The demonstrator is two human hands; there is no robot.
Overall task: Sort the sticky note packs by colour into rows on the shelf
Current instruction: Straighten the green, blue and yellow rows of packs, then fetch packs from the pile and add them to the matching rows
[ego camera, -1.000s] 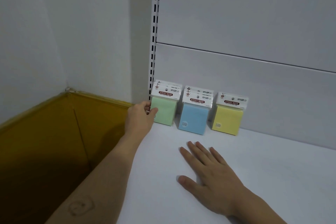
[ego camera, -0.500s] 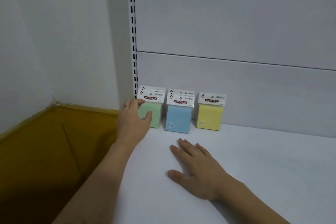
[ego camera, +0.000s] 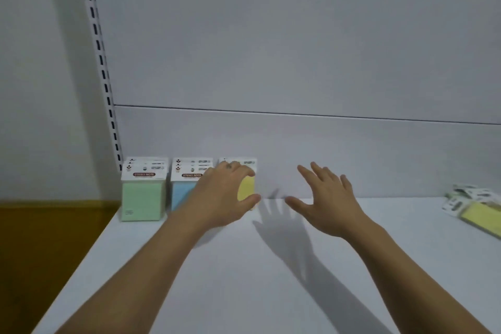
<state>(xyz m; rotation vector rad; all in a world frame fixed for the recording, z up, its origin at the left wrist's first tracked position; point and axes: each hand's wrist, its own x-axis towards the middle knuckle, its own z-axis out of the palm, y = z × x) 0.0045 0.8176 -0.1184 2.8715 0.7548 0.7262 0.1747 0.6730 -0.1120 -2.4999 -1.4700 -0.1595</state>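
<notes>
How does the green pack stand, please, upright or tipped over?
Upright: the green pack stands on the shelf on its bottom edge, header card uppermost.

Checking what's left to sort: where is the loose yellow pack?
Head view: the loose yellow pack lies at the far right edge of the shelf, well right of the right hand.

Shelf (ego camera: 244, 293): smooth matt white to my eye.
Back panel (ego camera: 298, 49): same matt white, painted-looking.
Green pack (ego camera: 142, 202): matt pastel paper, printed white card header.
Yellow pack (ego camera: 245, 188): I see matt paper too.
</notes>
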